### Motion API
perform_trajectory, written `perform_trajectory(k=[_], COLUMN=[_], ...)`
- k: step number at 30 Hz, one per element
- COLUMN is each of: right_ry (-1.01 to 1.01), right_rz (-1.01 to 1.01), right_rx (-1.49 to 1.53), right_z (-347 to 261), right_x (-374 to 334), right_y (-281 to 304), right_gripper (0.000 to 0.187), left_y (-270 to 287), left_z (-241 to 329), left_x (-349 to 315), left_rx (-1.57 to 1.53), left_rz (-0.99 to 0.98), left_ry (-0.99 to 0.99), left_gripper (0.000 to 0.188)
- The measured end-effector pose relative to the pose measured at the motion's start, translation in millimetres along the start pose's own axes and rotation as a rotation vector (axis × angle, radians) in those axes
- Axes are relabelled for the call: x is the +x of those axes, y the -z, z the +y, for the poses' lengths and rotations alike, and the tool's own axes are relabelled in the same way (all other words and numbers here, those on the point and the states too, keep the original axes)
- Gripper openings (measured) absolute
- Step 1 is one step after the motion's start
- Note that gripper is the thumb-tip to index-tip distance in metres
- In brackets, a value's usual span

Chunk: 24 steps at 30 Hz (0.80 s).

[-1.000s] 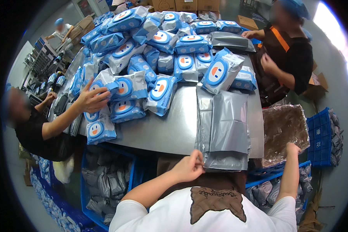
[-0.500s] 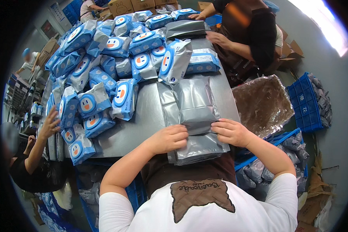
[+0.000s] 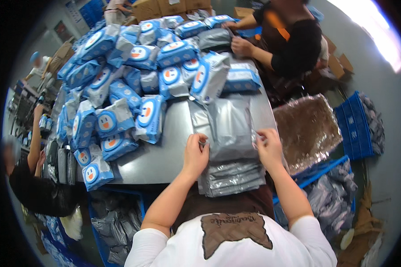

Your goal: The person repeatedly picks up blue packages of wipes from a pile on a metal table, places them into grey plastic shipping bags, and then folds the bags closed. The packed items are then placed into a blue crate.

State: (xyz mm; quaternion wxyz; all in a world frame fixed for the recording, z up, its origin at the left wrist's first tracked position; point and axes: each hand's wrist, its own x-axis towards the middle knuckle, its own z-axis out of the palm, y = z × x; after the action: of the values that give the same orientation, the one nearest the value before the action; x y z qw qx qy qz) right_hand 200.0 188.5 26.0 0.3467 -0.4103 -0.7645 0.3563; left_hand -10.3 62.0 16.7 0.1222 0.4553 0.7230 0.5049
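Note:
A shiny grey plastic bag [image 3: 231, 129] lies on the metal table in front of me. My left hand [image 3: 196, 153] has its fingers curled at the bag's left edge, and my right hand [image 3: 269, 147] pinches its right edge. Below it, a stack of flat grey bags [image 3: 234, 179] overlaps the table's near edge against my apron. Just beyond the bag stands a tilted blue-and-white wipes pack [image 3: 209, 78]; another wipes pack [image 3: 243, 78] lies to its right.
A heap of wipes packs [image 3: 133, 58] covers the table's far and left parts. Across it, a co-worker [image 3: 289, 40] handles a grey bag [image 3: 214, 39]. Another person [image 3: 40, 182] works at left. Blue crates [image 3: 354, 124] and a foil-edged brown box [image 3: 309, 129] stand right.
My hands have moved up from the bag's near end to its two sides. The bag's near end now lies flatter, and more of the stack shows. The left co-worker's arm has swung away.

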Motion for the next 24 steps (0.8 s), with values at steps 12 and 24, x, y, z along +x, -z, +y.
perform_trajectory(k=[12,24], right_ry=[0.155,0.346], right_rz=[-0.508,-0.598], right_rx=[0.456,-0.781], right_z=[-105,-52], right_x=[-38,0], right_y=[-38,-69], right_gripper=[0.072,0.080], left_y=[52,268], left_z=[55,-84], left_x=[-40,-257], left_rx=[-0.525,-0.747], left_rz=[-0.046,1.982], left_ry=[0.153,0.738], left_gripper=[0.099,0.082])
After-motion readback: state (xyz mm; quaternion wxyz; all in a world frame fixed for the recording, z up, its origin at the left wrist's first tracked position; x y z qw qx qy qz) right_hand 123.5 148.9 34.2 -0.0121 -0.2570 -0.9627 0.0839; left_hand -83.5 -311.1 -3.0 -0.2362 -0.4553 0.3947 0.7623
